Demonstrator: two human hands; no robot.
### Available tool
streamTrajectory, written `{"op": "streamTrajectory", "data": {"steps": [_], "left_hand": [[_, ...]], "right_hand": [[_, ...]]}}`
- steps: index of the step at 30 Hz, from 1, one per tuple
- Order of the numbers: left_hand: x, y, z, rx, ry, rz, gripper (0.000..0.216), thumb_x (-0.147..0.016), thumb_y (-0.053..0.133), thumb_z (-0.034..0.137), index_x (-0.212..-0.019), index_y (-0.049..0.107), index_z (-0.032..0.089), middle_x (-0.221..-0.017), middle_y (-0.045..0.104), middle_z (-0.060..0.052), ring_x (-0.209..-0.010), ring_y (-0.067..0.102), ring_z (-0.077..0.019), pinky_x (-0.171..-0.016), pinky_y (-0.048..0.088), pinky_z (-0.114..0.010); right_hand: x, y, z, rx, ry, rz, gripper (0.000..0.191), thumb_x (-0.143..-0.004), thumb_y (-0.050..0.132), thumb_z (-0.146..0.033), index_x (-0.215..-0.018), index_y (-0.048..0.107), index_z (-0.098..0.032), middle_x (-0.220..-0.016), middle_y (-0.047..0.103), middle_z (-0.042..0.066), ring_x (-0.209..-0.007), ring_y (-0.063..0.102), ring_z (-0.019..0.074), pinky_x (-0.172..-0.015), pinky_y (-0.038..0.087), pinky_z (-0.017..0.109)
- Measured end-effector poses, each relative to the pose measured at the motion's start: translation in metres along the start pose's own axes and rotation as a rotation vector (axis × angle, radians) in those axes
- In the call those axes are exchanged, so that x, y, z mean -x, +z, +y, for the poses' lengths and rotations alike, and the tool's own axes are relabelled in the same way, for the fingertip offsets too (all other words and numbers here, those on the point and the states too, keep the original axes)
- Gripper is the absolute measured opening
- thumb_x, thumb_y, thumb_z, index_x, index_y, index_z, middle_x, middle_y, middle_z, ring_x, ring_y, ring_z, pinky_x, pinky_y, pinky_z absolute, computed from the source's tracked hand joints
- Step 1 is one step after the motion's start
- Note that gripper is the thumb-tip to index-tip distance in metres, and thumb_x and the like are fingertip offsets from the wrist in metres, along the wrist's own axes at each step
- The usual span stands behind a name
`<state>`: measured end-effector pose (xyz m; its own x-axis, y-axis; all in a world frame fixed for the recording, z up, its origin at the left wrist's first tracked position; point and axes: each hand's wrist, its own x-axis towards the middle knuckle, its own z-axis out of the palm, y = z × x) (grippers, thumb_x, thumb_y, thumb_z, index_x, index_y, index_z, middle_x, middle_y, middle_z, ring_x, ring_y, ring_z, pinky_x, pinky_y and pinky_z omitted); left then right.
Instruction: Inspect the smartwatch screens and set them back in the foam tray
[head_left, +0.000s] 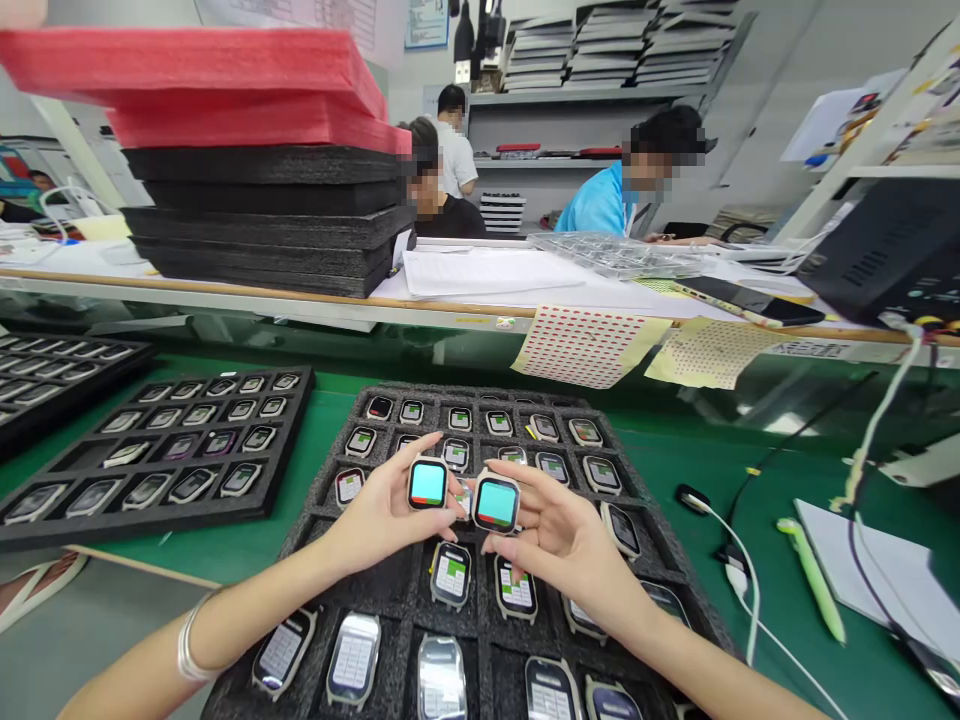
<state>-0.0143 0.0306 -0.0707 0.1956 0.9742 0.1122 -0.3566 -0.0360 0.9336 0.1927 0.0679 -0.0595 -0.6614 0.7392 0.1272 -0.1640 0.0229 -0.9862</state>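
Note:
My left hand [382, 510] is closed on a smartwatch body [427, 483] whose screen glows teal with a red band. Right beside it, my right hand [559, 535] grips a second smartwatch body [496, 503] with the same lit screen. Both hands hover over a black foam tray [390, 585] holding several more watch bodies in its pockets, some showing white and green screens. A silver bracelet [189, 650] circles my left wrist.
A second black foam tray [296, 440] of watches lies to the left on the green mat. A green pen [814, 580], white cable [742, 580] and paper sit at right. Stacked black and red foam trays [262, 210] stand on the shelf. Three people sit or stand beyond.

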Motion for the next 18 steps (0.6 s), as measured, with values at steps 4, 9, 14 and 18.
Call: {"op": "streamTrajectory", "data": {"steps": [4,9,14,18], "left_hand": [[0.010,-0.011,0.005,-0.013,-0.028,0.005,0.086,-0.067,0.074,0.009,-0.138,0.028,0.026,-0.101,0.057,-0.006,-0.089,0.061,-0.0195,-0.076,0.053,-0.034],[0.032,-0.036,0.009,-0.131,-0.045,0.038,0.080,-0.077,0.066,0.014,-0.139,0.019,0.029,-0.102,0.056,-0.005,-0.095,0.061,-0.0204,-0.084,0.051,-0.039],[0.056,-0.067,0.020,-0.686,-0.031,0.040,0.051,-0.080,0.062,0.019,-0.125,0.038,0.025,-0.102,0.059,-0.004,-0.095,0.060,-0.0201,-0.090,0.047,-0.038],[0.067,-0.085,0.026,-1.165,0.079,-0.041,0.046,-0.074,0.066,0.021,-0.117,0.049,0.024,-0.117,0.053,-0.007,-0.112,0.048,-0.0255,-0.098,0.040,-0.042]], "right_hand": [[-0.007,0.007,0.003,0.041,0.028,-0.016,0.059,-0.080,0.066,-0.015,-0.132,0.040,-0.024,-0.116,0.058,0.010,-0.081,0.064,0.0180,-0.050,0.054,0.020],[-0.021,0.025,0.008,0.316,0.032,-0.104,0.053,-0.079,0.063,-0.013,-0.127,0.044,-0.023,-0.103,0.063,0.005,-0.077,0.061,0.0171,-0.054,0.052,0.024],[-0.037,0.047,0.026,0.581,-0.042,-0.264,0.049,-0.075,0.066,-0.011,-0.120,0.051,-0.024,-0.097,0.062,0.002,-0.075,0.057,0.0166,-0.064,0.052,0.029],[-0.051,0.060,0.036,0.129,0.156,-0.360,0.048,-0.079,0.059,-0.012,-0.122,0.041,-0.024,-0.093,0.058,0.002,-0.075,0.060,0.0161,-0.048,0.053,0.021]]}}
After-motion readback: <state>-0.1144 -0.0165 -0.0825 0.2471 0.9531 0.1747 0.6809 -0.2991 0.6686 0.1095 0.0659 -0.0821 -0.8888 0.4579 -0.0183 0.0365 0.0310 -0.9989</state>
